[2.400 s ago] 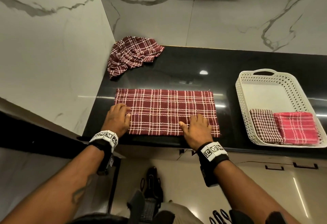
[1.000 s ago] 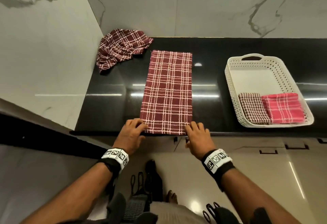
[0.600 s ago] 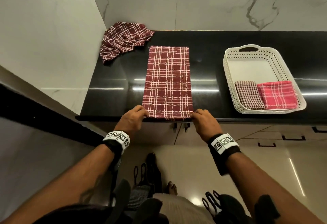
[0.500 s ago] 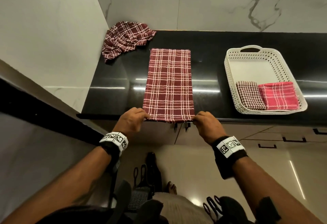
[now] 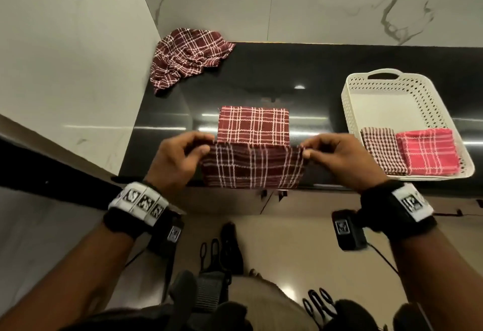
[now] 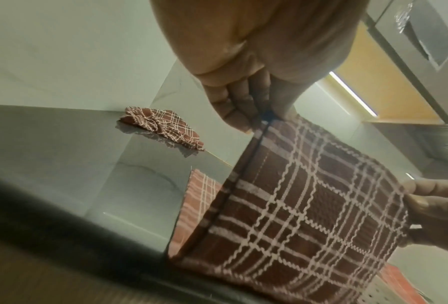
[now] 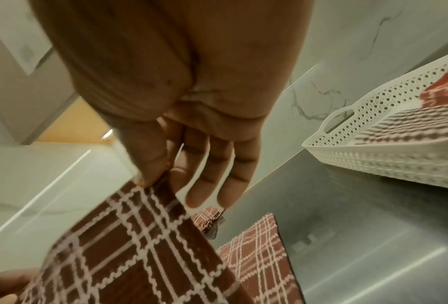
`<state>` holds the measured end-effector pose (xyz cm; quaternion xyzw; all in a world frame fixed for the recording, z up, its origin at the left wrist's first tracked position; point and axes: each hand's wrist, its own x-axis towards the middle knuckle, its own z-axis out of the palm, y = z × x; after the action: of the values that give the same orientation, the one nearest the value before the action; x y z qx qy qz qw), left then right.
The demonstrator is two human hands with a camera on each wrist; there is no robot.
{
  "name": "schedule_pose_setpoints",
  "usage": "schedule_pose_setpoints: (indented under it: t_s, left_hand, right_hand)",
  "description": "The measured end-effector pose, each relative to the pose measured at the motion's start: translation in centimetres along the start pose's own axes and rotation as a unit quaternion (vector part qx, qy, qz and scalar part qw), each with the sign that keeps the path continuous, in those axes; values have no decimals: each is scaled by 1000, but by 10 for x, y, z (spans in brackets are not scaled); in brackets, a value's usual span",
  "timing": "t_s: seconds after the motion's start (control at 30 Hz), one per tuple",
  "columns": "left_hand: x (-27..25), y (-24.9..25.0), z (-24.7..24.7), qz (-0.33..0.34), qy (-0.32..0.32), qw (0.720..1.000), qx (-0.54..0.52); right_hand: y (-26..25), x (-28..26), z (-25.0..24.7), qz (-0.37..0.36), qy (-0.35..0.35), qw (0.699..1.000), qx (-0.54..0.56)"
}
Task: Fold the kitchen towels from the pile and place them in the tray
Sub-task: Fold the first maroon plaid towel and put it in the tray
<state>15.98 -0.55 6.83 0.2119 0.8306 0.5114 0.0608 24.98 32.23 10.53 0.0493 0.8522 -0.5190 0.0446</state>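
Note:
A maroon plaid towel (image 5: 253, 147) lies lengthwise on the black counter (image 5: 313, 74), its near end lifted and carried over its far part. My left hand (image 5: 183, 158) pinches the near left corner (image 6: 264, 123). My right hand (image 5: 337, 155) pinches the near right corner (image 7: 152, 183). The raised flap (image 6: 308, 205) hangs between both hands above the counter's front edge. A crumpled maroon plaid towel (image 5: 188, 56) sits in the back left corner. The white perforated tray (image 5: 386, 87) at the right holds a folded brown checked towel (image 5: 379, 147) and a folded pink one (image 5: 428, 150).
Marble walls close the counter on the left and at the back. The tray's far half (image 5: 379, 106) is bare. Bare black counter lies between the towel and the tray. Below the counter's edge are cabinet fronts and the floor.
The towel was turned from crosswise to lengthwise. Both hands took its near corners at the counter's edge and have now lifted them up and away from me, over the far part.

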Motion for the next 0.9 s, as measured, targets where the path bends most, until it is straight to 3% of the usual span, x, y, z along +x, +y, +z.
schedule_pose_setpoints:
  t_s: [0.2,0.33,0.53,0.9]
  left_hand:
    - [134,-62,18,-70,-38,993,89]
    - [185,-106,37,-115,-65,983,128]
    - [210,-128,48,-124,-96,973,167]
    - [220,-133,53,-148,-77,959,229]
  right_hand:
    - [46,127,8,82,85,992,-32]
    - [85,181,24,158,121,978,-71]
    - [117,214,36,209,140,961,-116]
    - [122,227,35,173,129,959,-183]
